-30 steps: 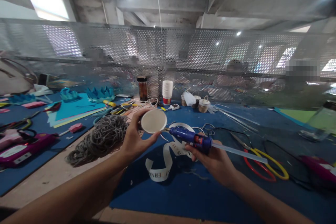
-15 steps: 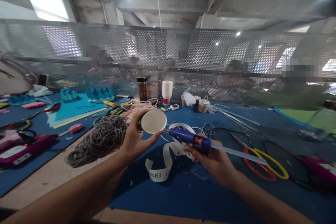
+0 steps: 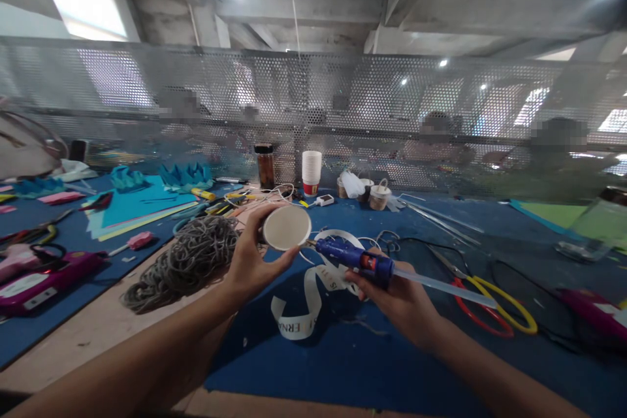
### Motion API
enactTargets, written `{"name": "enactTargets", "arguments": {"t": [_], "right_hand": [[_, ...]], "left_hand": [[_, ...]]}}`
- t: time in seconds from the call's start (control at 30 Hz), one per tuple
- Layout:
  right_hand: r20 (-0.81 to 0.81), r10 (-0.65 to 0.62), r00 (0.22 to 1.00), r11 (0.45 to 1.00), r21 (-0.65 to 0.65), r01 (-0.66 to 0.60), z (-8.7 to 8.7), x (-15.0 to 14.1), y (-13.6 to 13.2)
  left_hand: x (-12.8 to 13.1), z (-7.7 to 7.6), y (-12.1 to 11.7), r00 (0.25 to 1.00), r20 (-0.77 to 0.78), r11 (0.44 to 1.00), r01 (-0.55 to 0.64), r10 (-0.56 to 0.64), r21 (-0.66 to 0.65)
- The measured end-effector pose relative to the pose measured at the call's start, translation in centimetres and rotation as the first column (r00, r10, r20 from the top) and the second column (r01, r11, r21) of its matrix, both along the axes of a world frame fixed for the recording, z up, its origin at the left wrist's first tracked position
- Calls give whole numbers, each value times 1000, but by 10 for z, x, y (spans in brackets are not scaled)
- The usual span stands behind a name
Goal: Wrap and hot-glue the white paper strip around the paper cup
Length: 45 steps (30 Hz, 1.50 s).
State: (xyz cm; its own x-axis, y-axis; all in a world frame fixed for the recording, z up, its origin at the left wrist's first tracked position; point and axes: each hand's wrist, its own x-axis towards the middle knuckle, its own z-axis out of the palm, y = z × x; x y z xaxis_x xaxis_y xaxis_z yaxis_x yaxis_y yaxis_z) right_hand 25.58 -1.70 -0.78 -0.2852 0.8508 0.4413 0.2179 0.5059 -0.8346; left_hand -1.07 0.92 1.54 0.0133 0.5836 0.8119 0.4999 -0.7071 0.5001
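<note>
The round off-white cup [image 3: 287,227] looks like smooth, matt paper. The blue glue gun [image 3: 345,254] is hard plastic with glossy highlights; its translucent whitish glue stick [image 3: 445,289] looks smooth and waxy. The white lettered ribbon [image 3: 296,328] has a soft satin sheen. The heaped grey yarn [image 3: 191,258] is rough and dull, the blue tabletop [image 3: 313,375] smooth, the grey perforated screen [image 3: 274,95] metallic.

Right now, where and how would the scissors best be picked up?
Probably by the red and yellow handles, coming from the near right: the scissors lie with these at the near end, blades pointing away. The glue stick overlaps the handles in view, so a grip at their near ends looks clearer.
</note>
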Motion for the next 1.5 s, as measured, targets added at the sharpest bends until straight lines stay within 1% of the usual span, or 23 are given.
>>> {"name": "enactTargets", "arguments": {"t": [0.3, 0.53, 0.7, 0.87, 1.0, 1.17, 1.37, 1.5], "right_hand": [[22, -24, 999, 1000, -10, 24, 2, 1, 1], [57, -51, 997, 999, 13, 50, 6, 1, 0], [81, -65, 995, 998, 15, 64, 8, 1, -1], [65, -86, 994, 996, 19, 85, 6, 2, 0], [61, -96, 994, 995, -16, 97, 6, 2, 2], [42, -73, 996, 996, -54, 76, 7, 2, 1], [28, -114, 993, 993, -16, 115, 6, 2, 3], [56, -123, 991, 992, -17, 124, 5, 2, 4]], "left_hand": [[1, 0, 0, 999, 11, 999, 33, -32, -10], [0, -1, 0, 999, 34, 998, 40, -39, -38], [1, -1, 0, 997, 30, 998, 65, -65, -25], [1, 1, -1, 997, 10, 997, 80, -80, -17], [1, 2, -2, 997, 5, 997, 78, -77, -27], [1, 2, -3, 996, 0, 996, 86, -86, -37], [2, 3, -3, 996, 9, 995, 86, -86, -42], [4, 4, -4, 996, 1, 995, 88, -88, -44]]}}
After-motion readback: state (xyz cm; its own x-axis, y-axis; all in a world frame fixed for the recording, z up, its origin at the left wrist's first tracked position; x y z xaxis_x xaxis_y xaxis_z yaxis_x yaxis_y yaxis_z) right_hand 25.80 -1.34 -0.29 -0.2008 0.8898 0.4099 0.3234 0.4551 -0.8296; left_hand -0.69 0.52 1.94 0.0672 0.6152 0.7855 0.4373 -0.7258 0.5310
